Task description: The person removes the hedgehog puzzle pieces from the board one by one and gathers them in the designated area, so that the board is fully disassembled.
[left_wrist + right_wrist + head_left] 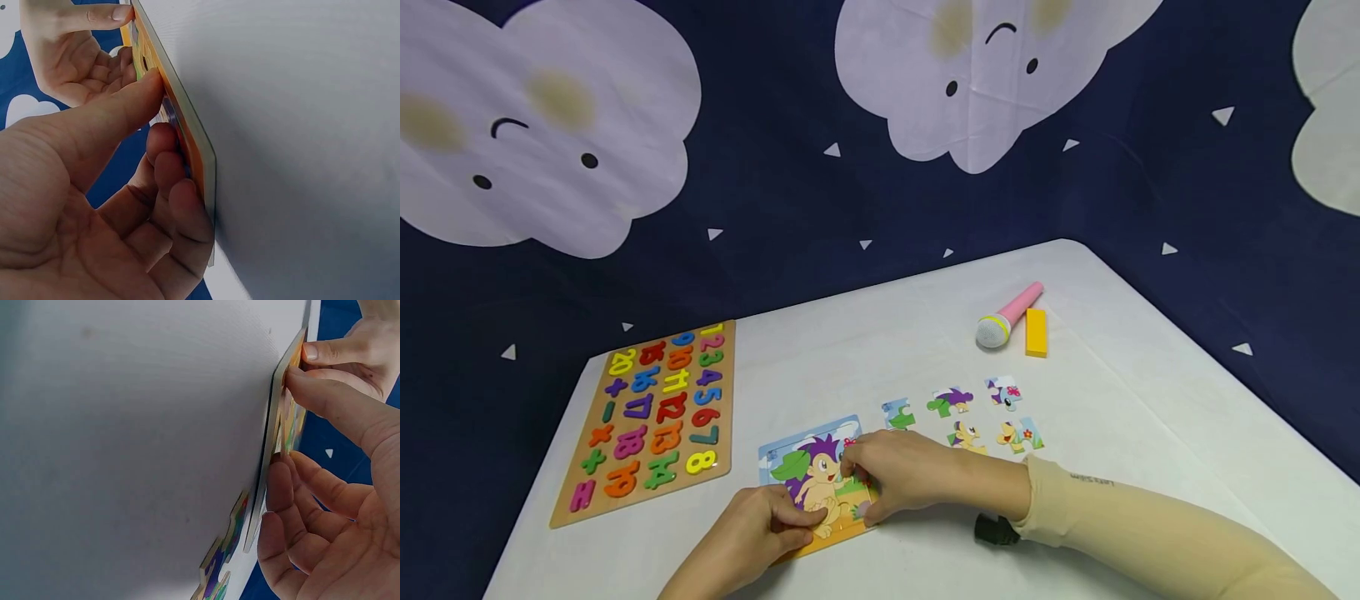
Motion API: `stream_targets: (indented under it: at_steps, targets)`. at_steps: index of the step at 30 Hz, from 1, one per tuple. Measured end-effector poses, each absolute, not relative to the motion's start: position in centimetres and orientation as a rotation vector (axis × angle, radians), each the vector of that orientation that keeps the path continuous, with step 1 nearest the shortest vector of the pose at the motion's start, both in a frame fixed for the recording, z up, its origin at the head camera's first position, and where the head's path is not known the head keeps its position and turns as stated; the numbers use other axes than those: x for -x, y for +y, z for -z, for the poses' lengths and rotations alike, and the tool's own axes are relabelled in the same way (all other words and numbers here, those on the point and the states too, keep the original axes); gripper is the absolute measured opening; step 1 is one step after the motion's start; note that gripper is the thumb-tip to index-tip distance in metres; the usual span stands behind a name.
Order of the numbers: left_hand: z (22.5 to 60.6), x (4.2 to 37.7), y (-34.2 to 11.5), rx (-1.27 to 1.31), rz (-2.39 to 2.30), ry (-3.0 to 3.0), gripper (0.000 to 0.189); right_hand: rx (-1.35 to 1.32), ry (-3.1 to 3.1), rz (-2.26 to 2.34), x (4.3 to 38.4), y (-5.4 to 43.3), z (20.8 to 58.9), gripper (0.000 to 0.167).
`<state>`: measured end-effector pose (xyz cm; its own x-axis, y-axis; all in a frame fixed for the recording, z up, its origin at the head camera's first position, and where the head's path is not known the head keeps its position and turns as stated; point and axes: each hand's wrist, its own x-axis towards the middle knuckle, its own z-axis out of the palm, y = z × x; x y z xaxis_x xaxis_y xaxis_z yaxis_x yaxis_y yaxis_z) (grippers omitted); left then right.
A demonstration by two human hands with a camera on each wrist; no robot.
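Note:
A jigsaw puzzle board [808, 467] with a purple-haired hedgehog picture lies on the white table. My left hand [756, 529] holds its near left part, the thumb [147, 87] pressed on the picture and the fingers bent against the board. On the board's right side, my right hand [910, 475] pinches a puzzle piece [287, 428] between thumb and fingers; that piece is mostly covered by the hand in the head view. Loose puzzle pieces lie just beyond the right hand, among them a hedgehog-hair piece [951, 402] and a turtle piece [1019, 435].
A wooden number board [655, 417] with colored numerals and signs lies at the left. Toward the back right are a pink toy microphone [1011, 315] and a yellow block [1036, 333]. A small black object [996, 530] shows under the right wrist. Dark cloud-print cloth hangs behind the table.

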<state>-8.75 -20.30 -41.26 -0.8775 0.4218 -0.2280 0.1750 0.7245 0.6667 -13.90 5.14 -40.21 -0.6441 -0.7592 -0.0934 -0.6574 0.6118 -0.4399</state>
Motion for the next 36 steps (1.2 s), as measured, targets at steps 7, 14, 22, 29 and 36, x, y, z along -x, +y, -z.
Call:
stream_targets:
  at_steps: [7,14,22,29,36]
  targets:
    - [41.31,8.64,-20.36,-0.47,-0.943,2.572,0.024,1.172,2.539,0.58,14.02,5.0,39.99,0.049]
    - [41.33,8.65,-20.3,-0.46,-0.938,2.57,0.023,1.155,2.512,0.606,14.05,4.93,40.13,0.047]
    - [41.13,8.8,-20.13,-0.419,-0.919,2.56,0.024,1.176,2.528,0.574,14.02,5.07,40.1,0.039]
    - [41.02,8.83,-20.01,-0.384,-0.902,2.564,0.025,1.224,2.575,0.513,13.81,5.19,40.06,0.045]
    - [41.12,8.74,-20.2,-0.425,-0.93,2.575,0.025,1.238,2.569,0.53,13.8,5.33,40.06,0.042]
